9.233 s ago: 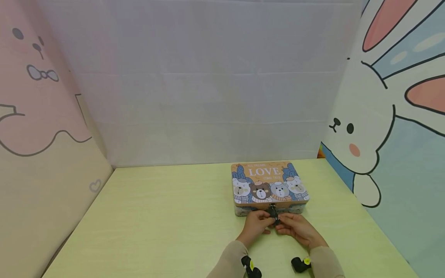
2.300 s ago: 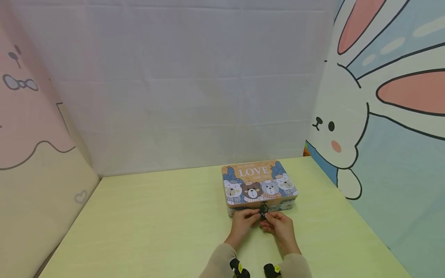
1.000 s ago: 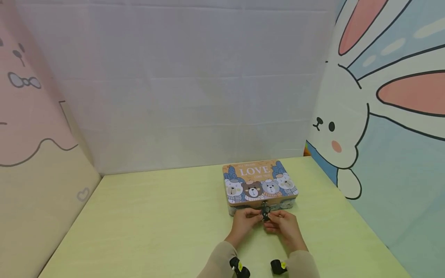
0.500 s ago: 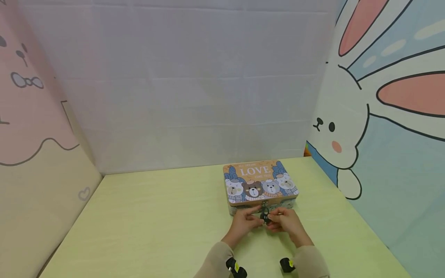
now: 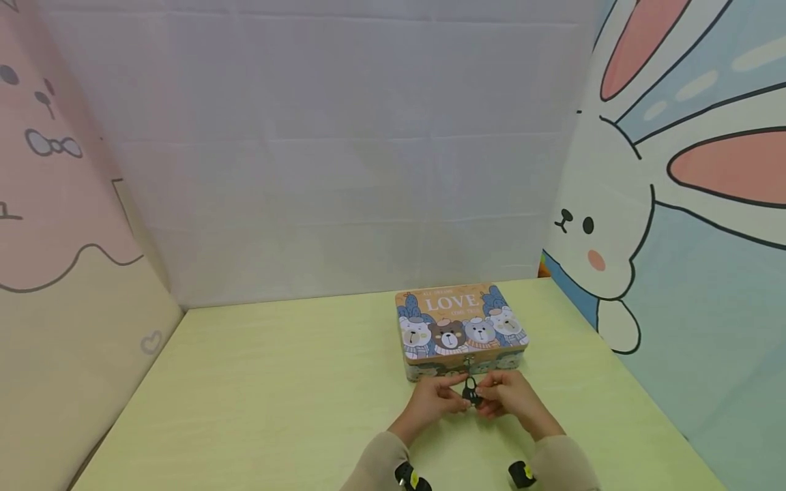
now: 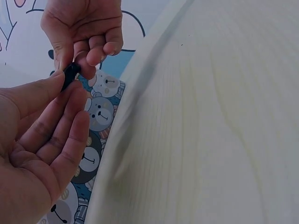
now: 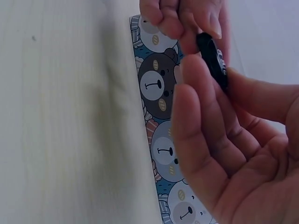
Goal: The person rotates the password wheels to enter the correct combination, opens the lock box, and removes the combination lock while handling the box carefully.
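A small black padlock (image 5: 472,393) is held between both hands just in front of the tin box (image 5: 460,327), its looped shackle pointing up. My left hand (image 5: 430,406) pinches it from the left, thumb low on the body and index finger near the shackle. From the right, my right hand (image 5: 514,399) pinches the body between thumb and fingers. Number dials show on the padlock's edge (image 7: 219,60) in the right wrist view. A metal clasp (image 5: 469,360) sits at the box's front, above the padlock. The lid is down and bears bears and the word LOVE.
The box stands toward the back right of the pale yellow-green table (image 5: 276,395). A white sheet (image 5: 344,157) hangs behind it. Cartoon-printed panels flank the table, a rabbit panel (image 5: 688,307) on the right.
The padlock has come away from the clasp and moved toward the person, its shackle now in plain sight below the clasp. Both hands have drawn back slightly with it.
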A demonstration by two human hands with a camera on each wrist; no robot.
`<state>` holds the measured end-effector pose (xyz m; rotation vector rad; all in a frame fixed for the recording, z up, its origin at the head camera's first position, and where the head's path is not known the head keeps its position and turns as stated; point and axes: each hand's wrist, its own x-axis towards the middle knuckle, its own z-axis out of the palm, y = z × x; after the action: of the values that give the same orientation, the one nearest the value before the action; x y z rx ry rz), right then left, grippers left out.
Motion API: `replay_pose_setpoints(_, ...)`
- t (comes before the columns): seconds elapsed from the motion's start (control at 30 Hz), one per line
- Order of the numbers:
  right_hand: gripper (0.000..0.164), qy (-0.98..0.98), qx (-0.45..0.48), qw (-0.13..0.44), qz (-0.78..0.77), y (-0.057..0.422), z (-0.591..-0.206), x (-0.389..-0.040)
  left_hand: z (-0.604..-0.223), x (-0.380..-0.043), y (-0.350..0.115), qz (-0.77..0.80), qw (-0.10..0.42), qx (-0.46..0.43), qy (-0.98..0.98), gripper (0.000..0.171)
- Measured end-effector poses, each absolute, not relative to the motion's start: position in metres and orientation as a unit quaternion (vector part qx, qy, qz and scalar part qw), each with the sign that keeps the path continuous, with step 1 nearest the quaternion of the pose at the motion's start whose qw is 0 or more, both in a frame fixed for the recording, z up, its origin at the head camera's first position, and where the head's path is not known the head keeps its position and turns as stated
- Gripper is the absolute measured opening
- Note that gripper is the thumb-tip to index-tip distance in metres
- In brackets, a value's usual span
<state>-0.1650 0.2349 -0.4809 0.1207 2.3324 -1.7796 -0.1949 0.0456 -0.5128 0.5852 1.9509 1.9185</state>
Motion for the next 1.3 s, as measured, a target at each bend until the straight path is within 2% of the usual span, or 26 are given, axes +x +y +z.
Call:
replay_pose_setpoints(0.57, 0.009, 0.781, 0.007, 0.156, -0.604, 0.240, -0.474, -0.144, -0.510, -0.178, 0.044, 0.594, 0.131, 0.247, 0.754, 0.040)
replay_pose_setpoints(0.8, 0.009, 0.773, -0.003, 0.181, -0.609, 0.241, -0.476, -0.136, -0.505, -0.169, 0.042, 0.573, 0.140, 0.240, 0.771, 0.037)
replay_pose_setpoints(1.13, 0.009, 0.754, -0.026, 0.222, -0.617, 0.241, -0.482, -0.124, -0.500, -0.160, 0.036, 0.520, 0.154, 0.283, 0.791, 0.035)
replay_pose_setpoints(1.3, 0.008, 0.743, -0.032, 0.238, -0.625, 0.240, -0.486, -0.118, -0.501, -0.156, 0.036, 0.463, 0.128, 0.323, 0.815, 0.033)
